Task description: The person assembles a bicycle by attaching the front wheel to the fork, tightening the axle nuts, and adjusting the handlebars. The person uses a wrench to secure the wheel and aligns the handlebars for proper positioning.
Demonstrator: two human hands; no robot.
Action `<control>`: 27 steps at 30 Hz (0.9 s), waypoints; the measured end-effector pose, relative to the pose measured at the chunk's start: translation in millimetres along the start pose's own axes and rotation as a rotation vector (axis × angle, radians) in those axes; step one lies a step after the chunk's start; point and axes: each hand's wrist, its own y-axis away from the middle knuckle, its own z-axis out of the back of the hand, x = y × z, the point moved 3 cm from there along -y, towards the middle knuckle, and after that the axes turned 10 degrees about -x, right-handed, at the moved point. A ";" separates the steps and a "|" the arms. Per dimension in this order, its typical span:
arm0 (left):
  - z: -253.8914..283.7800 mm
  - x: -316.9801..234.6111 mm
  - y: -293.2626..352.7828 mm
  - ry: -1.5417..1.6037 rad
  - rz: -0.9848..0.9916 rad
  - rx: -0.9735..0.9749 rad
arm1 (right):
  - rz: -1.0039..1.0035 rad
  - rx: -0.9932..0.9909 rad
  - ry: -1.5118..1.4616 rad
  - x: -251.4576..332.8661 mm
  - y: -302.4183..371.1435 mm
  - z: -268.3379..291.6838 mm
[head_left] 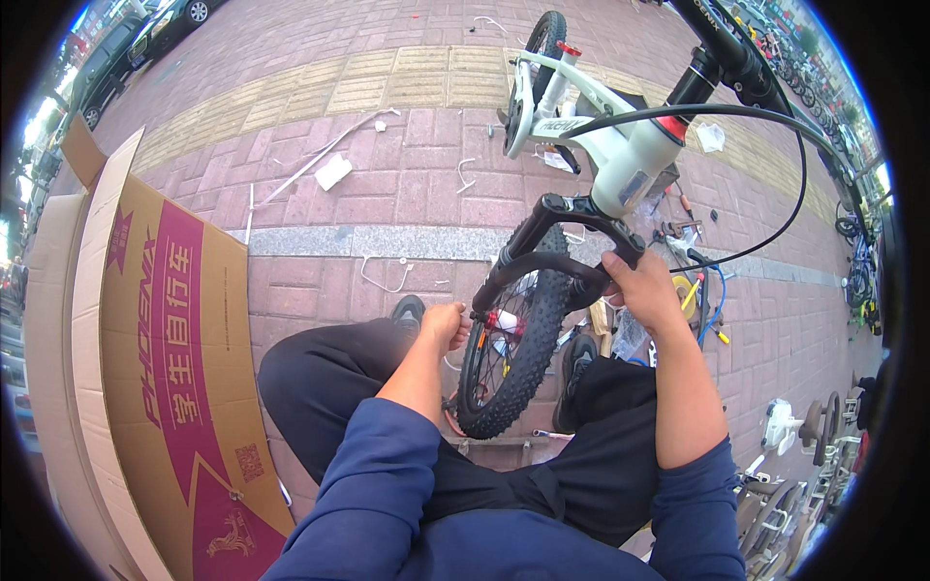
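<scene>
A pale-green bicycle frame [620, 155] stands before me with its black suspension fork [528, 237] turned towards me. Between the fork legs is the front wheel [538, 353], with a knobbly black tyre and a red hub [505, 322]. My left hand [446, 327] is closed beside the hub, at the lower end of the left fork leg; what its fingers pinch is hidden. My right hand [643, 289] grips the fork on its right side, just below the crown, with the fingers partly hidden behind it. A black cable [804, 184] loops down from the handlebar [731, 48].
A large open cardboard box [174, 387] stands at my left. Tools, blue and yellow tubing [690, 295] and plastic wrap [630, 334] lie right of the wheel. White scraps [333, 171] and straps litter the brick paving. Bicycle parts [780, 426] crowd the lower right; parked cars [107, 68] are far left.
</scene>
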 end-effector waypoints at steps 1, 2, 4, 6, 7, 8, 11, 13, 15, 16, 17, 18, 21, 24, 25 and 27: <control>-1.0 1.2 -3.1 0.038 -0.006 -0.003 | 0.003 0.004 -0.005 0.3 0.0 -0.2; -2.5 2.4 -5.9 0.075 -0.012 -0.007 | 0.005 0.009 -0.010 0.7 -0.2 -0.4; -8.0 0.3 -0.3 0.128 -0.023 0.022 | 0.003 0.009 -0.014 -2.3 -0.9 0.6; -11.6 -0.9 7.2 0.165 -0.035 0.080 | 0.001 0.006 -0.012 -4.8 -2.1 0.6; -11.9 -0.8 6.7 0.152 -0.031 0.096 | 0.000 0.006 -0.003 -4.6 -2.2 0.6; -11.9 -0.9 5.9 0.140 -0.027 0.113 | -0.001 0.006 0.007 -4.3 -2.2 0.8; -10.8 7.4 -7.5 0.203 -0.004 0.119 | 0.012 0.008 0.019 0.8 -1.4 -0.8; -13.3 5.4 -4.0 0.253 0.015 0.141 | 0.012 0.001 0.019 -0.5 -1.3 0.2; -14.7 3.0 1.8 0.290 0.033 0.184 | 0.010 -0.004 0.014 -1.5 -1.2 1.0; -14.9 2.5 1.3 0.264 0.020 0.187 | 0.012 -0.005 0.011 -2.1 -1.4 1.1; -14.8 1.8 1.0 0.238 0.008 0.191 | 0.013 -0.005 0.009 -2.9 -1.7 1.2; -14.3 2.1 0.1 0.213 -0.004 0.193 | 0.015 -0.004 0.007 -2.9 -1.9 0.7; -14.9 4.1 -3.4 0.190 -0.017 0.174 | 0.011 -0.002 0.009 -0.4 -0.9 -0.2; -15.6 4.7 -4.4 0.198 -0.021 0.188 | 0.018 0.005 0.011 -0.8 -1.5 0.0; -16.3 3.6 -2.4 0.182 -0.022 0.185 | 0.018 0.006 0.010 -2.9 -2.2 0.4; -16.3 0.9 2.3 0.154 -0.024 0.177 | 0.020 0.009 0.006 -6.9 -4.2 0.5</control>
